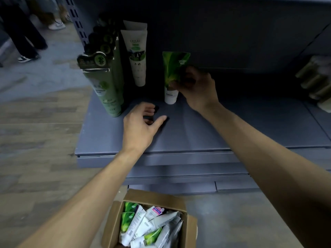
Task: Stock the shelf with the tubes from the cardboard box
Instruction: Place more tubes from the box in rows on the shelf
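My right hand point(195, 86) has its grip closed around the green leaf-print tube point(173, 76), fingers and thumb wrapped on its middle from the right side. The tube stands upright on its white cap, cap touching the grey shelf point(197, 133). My left hand point(141, 124) hovers low over the shelf front, holding nothing; its fingers are loosely curled and the thumb points out toward the tube, so that grip is open. I cannot tell whether its fingertips touch the shelf.

To the left of the held tube stand two white tubes point(137, 56), one behind the other, and further left a row of dark green carded tubes point(105, 83) runs back along the shelf edge.

Below the shelf, on the floor, the cardboard box point(155, 196) sits with its flaps open. Inside it lies a loose heap of tubes point(148, 228), white ones and green leaf-print ones, piled across one another at angles.
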`<state>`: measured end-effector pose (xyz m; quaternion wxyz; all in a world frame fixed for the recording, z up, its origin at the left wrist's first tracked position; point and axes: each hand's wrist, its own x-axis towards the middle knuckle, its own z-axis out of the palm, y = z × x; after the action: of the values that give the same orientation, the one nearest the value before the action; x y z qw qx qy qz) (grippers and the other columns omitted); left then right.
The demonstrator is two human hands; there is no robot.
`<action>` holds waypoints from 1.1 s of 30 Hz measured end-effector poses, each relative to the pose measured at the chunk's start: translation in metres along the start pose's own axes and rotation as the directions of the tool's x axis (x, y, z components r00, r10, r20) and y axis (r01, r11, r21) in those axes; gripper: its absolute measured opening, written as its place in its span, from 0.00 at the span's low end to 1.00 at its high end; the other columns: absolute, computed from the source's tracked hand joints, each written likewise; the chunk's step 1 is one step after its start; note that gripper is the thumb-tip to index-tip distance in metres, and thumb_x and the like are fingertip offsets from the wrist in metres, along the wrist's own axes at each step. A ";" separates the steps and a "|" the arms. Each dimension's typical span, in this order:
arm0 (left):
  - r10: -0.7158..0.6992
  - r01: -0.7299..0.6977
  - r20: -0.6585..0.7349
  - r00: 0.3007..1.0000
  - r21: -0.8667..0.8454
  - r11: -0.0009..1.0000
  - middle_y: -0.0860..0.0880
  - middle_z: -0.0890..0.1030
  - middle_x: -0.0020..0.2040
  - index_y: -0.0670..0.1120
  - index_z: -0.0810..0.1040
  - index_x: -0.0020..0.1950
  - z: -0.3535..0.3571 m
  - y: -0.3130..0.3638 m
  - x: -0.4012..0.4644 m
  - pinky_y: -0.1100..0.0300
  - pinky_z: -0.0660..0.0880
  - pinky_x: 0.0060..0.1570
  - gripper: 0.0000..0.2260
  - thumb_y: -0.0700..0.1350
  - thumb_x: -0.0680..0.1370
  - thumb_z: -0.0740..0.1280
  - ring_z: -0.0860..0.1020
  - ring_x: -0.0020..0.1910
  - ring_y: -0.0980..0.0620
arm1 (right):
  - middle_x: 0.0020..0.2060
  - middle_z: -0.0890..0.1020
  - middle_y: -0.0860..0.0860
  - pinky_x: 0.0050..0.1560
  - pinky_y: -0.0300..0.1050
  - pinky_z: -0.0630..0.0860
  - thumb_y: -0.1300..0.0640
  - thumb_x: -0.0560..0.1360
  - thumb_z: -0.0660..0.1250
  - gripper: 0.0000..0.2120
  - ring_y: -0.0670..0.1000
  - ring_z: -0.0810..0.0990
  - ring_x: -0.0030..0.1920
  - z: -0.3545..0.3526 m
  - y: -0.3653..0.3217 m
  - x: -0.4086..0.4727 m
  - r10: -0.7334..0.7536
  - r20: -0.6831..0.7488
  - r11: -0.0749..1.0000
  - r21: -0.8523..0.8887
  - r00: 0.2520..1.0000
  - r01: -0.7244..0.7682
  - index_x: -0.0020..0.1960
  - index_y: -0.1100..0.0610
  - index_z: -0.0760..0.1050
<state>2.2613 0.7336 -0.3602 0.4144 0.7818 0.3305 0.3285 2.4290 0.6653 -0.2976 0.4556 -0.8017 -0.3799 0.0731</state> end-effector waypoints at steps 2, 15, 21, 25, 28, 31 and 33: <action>0.005 -0.005 -0.006 1.000 -0.006 1.000 0.52 0.82 0.50 0.46 0.80 0.57 0.000 -0.002 -0.001 0.70 0.78 0.44 0.18 0.51 0.70 0.77 0.80 0.49 0.60 | 0.50 0.84 0.49 0.50 0.38 0.79 0.49 0.71 0.75 0.18 0.45 0.82 0.50 0.006 0.003 0.015 0.006 -0.007 1.000 -0.018 1.000 -0.006 0.57 0.56 0.79; -0.024 0.026 0.027 0.999 -0.102 0.994 0.53 0.82 0.47 0.47 0.80 0.52 -0.001 -0.007 0.003 0.71 0.75 0.43 0.12 0.46 0.72 0.77 0.80 0.46 0.60 | 0.49 0.84 0.46 0.49 0.37 0.79 0.51 0.71 0.74 0.15 0.42 0.81 0.49 0.028 0.002 0.073 -0.002 -0.018 1.000 0.007 1.000 0.002 0.56 0.55 0.79; -0.021 0.024 0.033 0.999 -0.111 0.994 0.54 0.82 0.47 0.47 0.81 0.52 -0.001 -0.010 0.003 0.71 0.75 0.43 0.12 0.46 0.71 0.77 0.80 0.44 0.59 | 0.48 0.83 0.45 0.50 0.40 0.81 0.51 0.71 0.74 0.15 0.44 0.82 0.50 0.036 0.006 0.096 0.022 -0.033 1.000 0.017 0.999 -0.021 0.56 0.54 0.80; 0.005 -0.002 0.032 0.999 -0.093 0.996 0.54 0.82 0.47 0.47 0.81 0.52 -0.001 -0.010 0.003 0.72 0.75 0.43 0.13 0.47 0.71 0.77 0.80 0.45 0.60 | 0.51 0.83 0.45 0.46 0.33 0.78 0.50 0.72 0.73 0.16 0.44 0.81 0.51 0.037 0.007 0.106 0.021 -0.039 1.000 -0.006 0.999 -0.021 0.58 0.54 0.79; 0.020 -0.017 0.033 0.999 -0.089 0.996 0.54 0.82 0.47 0.48 0.81 0.52 -0.001 -0.011 0.004 0.71 0.75 0.44 0.12 0.47 0.71 0.77 0.80 0.46 0.59 | 0.49 0.82 0.45 0.39 0.25 0.71 0.51 0.72 0.73 0.15 0.43 0.80 0.50 0.037 0.007 0.108 0.002 -0.047 1.000 -0.023 0.999 -0.003 0.56 0.54 0.79; 0.027 -0.024 0.035 0.999 -0.087 0.996 0.53 0.82 0.47 0.48 0.81 0.52 -0.001 -0.012 0.004 0.71 0.75 0.43 0.12 0.47 0.71 0.77 0.80 0.45 0.58 | 0.49 0.83 0.46 0.47 0.37 0.79 0.51 0.71 0.74 0.15 0.45 0.81 0.51 0.041 0.009 0.110 -0.002 -0.062 1.000 -0.016 0.998 0.001 0.55 0.54 0.79; 0.031 -0.028 0.039 0.999 -0.083 0.996 0.53 0.82 0.47 0.48 0.80 0.52 0.000 -0.011 0.005 0.71 0.75 0.43 0.12 0.47 0.71 0.77 0.80 0.44 0.59 | 0.49 0.84 0.47 0.50 0.45 0.81 0.51 0.70 0.74 0.16 0.46 0.82 0.51 0.042 0.009 0.110 -0.006 -0.075 1.000 -0.021 0.997 0.004 0.56 0.54 0.79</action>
<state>2.2610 0.7423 -0.3684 0.4481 0.7753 0.2965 0.3320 2.4916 0.7653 -0.3035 0.4611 -0.8077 -0.3654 0.0380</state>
